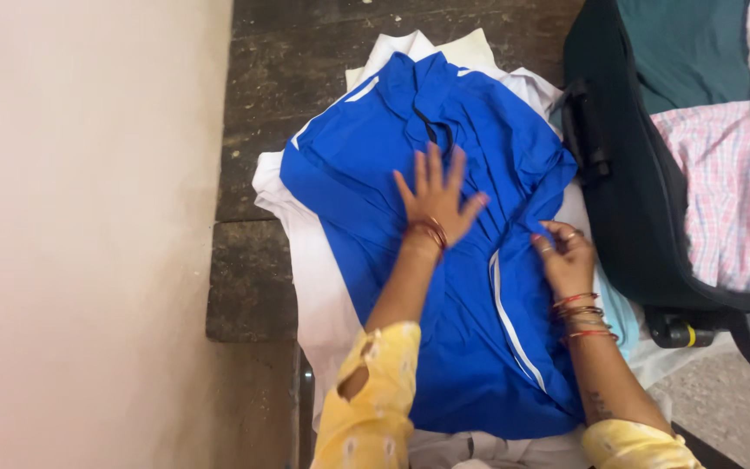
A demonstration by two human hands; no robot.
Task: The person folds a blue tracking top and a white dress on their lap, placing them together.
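Observation:
A bright blue shirt [470,330] with white trim lies spread on top of a pile of white garments [305,260] on a dark wooden surface. My left hand [436,198] rests flat on the middle of the blue shirt, fingers spread. My right hand [563,256] pinches a fold of the blue fabric at the shirt's right edge. Both wrists carry bangles and both arms have yellow sleeves.
A dark open suitcase [644,217] stands to the right, holding a pink checked cloth [731,191], a teal cloth and something white. A pale wall [80,234] runs along the left. The dark wooden surface [253,174] shows at left and back.

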